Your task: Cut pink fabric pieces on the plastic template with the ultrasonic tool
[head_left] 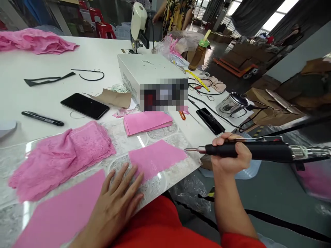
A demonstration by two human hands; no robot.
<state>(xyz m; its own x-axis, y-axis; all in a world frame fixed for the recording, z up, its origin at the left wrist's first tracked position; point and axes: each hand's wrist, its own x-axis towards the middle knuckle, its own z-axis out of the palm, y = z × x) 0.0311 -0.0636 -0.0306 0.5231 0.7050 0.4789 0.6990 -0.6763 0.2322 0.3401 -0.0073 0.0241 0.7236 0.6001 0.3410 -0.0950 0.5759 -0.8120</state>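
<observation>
My left hand [117, 199] lies flat with fingers spread, its fingertips on the left edge of a pink fabric piece [157, 158]. In my right hand [231, 153] is a thick black handpiece [263, 151] with a thin metal tip. That tip points left, by the right corner of the fabric piece; whether it touches cannot be made out. Another flat pink fabric piece [62, 210] extends partly under my left hand and wrist. Folded pink lace cloth [64, 155] rests to the left, and a folded pink stack [147, 122] lies behind the middle piece.
A patterned clear mat [178, 172] covers the table's near side. Behind are a metal box [152, 67], a phone [85, 105], a marker [42, 118], a second dark phone-like object [210, 120], a metal mug [232, 105] and a bottle [199, 53]. Cables run along the right edge.
</observation>
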